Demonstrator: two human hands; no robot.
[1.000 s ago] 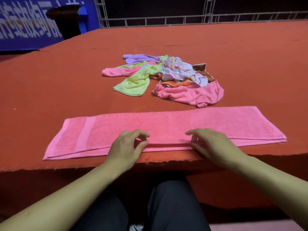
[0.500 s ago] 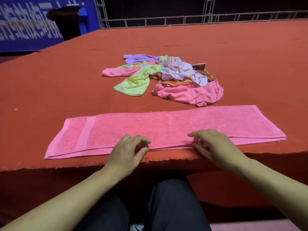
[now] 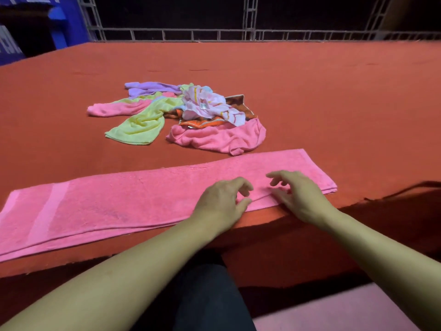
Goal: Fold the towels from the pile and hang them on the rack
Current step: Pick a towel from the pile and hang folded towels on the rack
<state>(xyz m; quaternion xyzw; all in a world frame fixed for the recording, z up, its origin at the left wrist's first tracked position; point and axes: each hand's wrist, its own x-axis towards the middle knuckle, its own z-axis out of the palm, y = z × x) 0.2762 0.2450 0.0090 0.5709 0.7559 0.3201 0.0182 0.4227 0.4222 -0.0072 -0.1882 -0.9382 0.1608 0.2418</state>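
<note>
1. Head view — a long pink towel, folded lengthwise into a strip, lies flat along the near edge of the red tabletop, its left end running out of the picture.
2. The left hand rests on the towel's near edge towards its right part; fingers curled, thumb low against the edge. Whether its grip actually pinches the cloth cannot be told.
3. The right hand sits just beside it, nearer the towel's right end, fingers bent and splayed, fingertips touching the towel top; I cannot tell if this grip holds a layer either.
4. Against the earlier frames: both hands then sat near the middle of the strip and apart from each other; now they are close together and close to the right end. The view has also swung, so the towel runs slantwise and its left end is cut off.
5. The pile of towels — purple, yellow-green, pink, a white patterned one, an orange-brown one — lies further back on the tabletop, looking unchanged; its front pink towel nearly meets the strip's far edge.
6. Behind the tabletop stands a metal truss railing; a blue banner shows far left. Dark trousers show below the tabletop's edge.
</note>
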